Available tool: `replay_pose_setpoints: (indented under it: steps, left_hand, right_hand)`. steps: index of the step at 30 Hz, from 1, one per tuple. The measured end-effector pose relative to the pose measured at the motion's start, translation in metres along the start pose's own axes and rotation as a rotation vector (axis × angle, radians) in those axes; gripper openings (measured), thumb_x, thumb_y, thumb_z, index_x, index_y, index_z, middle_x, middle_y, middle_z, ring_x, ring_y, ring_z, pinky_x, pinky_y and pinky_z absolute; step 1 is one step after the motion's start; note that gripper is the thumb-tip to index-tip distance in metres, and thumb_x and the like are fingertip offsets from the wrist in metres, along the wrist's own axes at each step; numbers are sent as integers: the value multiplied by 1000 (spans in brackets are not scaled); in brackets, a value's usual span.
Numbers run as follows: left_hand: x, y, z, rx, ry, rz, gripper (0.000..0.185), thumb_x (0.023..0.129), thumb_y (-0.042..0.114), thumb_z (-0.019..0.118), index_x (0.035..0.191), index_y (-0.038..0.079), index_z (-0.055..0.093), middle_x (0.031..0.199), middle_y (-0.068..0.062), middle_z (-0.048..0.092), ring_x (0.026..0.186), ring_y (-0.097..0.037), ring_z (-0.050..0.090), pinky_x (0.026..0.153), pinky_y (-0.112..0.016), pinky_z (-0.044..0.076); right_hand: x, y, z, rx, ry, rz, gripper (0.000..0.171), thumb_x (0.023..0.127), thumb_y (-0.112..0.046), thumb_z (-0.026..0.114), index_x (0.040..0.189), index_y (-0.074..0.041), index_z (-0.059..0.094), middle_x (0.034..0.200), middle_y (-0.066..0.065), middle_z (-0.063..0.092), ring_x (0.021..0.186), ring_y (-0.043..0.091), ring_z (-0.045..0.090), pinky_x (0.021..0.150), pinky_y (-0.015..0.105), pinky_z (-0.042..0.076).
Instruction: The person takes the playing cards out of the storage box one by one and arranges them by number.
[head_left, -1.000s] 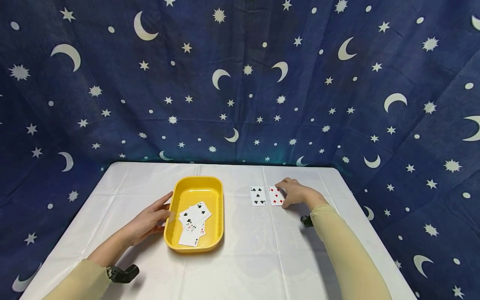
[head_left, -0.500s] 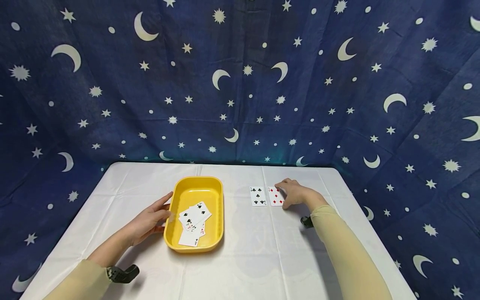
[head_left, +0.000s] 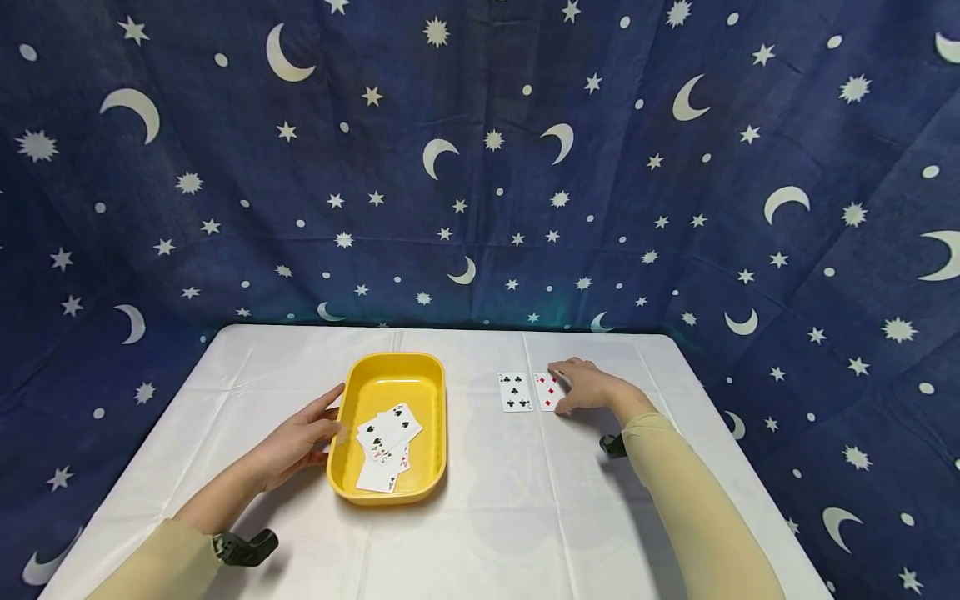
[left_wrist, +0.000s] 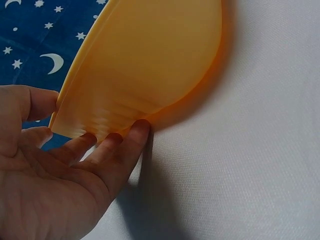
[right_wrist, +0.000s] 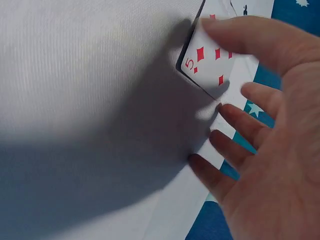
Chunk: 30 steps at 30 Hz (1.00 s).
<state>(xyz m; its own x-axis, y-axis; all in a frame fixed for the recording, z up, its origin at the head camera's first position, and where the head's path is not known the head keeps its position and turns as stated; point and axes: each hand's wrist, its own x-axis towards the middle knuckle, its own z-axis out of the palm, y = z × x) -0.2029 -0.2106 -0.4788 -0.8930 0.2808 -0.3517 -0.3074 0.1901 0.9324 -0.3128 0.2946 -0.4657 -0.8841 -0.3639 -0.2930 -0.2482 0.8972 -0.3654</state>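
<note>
The diamond card (head_left: 545, 392) lies on the table (head_left: 495, 508), face up, under the right hand (head_left: 591, 390). The right wrist view shows its 5 and its red pips, so being face up probably keeps it readable. That hand's thumb is at the card's near edge and its fingers reach toward the far end. The thumb and fingers stand well apart, likely because the hand spans the card's length and so can steady or shift it without covering all the pips. Whether the 2 sides actually pinch the card, I cannot tell.

Just left of it is the club card (head_left: 516, 392), also face up, with 5 black pips. The 2 stand parallel, a narrow strip of cloth between them, which suggests a deliberate row where both faces can be read.

Farther left is the tray (head_left: 397, 385). Several loose cards (head_left: 390, 433) overlap at angles inside it; its wall presumably stops them from sliding off. Some are half covered, so I cannot count them surely. The left hand (head_left: 300, 433) touches the tray's left side, fingers spread along the outer wall, apparently to steady it.

Behind the table hangs a starry backdrop (head_left: 480, 100).
</note>
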Motion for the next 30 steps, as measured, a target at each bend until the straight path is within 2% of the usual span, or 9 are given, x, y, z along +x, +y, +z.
replay_pose_setpoints:
  steps: [4, 8, 16, 22, 30]
  left_hand:
    - [0, 1, 0, -3, 3, -4, 78, 103, 16, 53, 167, 26, 9, 164, -25, 25, 127, -35, 55, 94, -42, 54]
    - [0, 1, 0, -6, 3, -4, 78, 103, 16, 53, 167, 26, 9, 164, -25, 25, 126, -34, 56, 94, -42, 54]
    - [-1, 2, 1, -3, 1, -2, 78, 103, 15, 52, 167, 26, 8, 164, -25, 23, 127, -35, 55, 93, -42, 54]
    - [0, 3, 1, -27, 4, -18, 79, 102, 13, 52, 167, 26, 9, 164, -25, 23, 126, -35, 55, 94, -44, 55]
    - [1, 3, 1, -27, 6, -22, 78, 102, 14, 51, 167, 26, 10, 164, -24, 25, 123, -34, 55, 92, -43, 55]
  right_hand:
    - [0, -6, -2, 41, 56, 1, 90, 85, -42, 78, 158, -8, 38, 159, 24, 32, 147, 45, 25, 115, 63, 25]
    - [1, -18, -5, 40, 113, -39, 88, 87, -46, 75, 158, -10, 39, 160, 21, 33, 149, 43, 24, 116, 62, 25]
    - [5, -61, -9, 9, 200, -202, 82, 89, -49, 72, 158, -20, 41, 160, 9, 37, 150, 31, 25, 115, 56, 30]
    - [8, -107, -9, -30, 220, -330, 75, 91, -46, 71, 157, -23, 44, 157, 1, 41, 146, 23, 31, 114, 50, 34]
    - [16, -159, 3, -67, 191, -432, 72, 91, -45, 72, 155, -26, 46, 153, -4, 47, 143, 17, 35, 116, 41, 32]
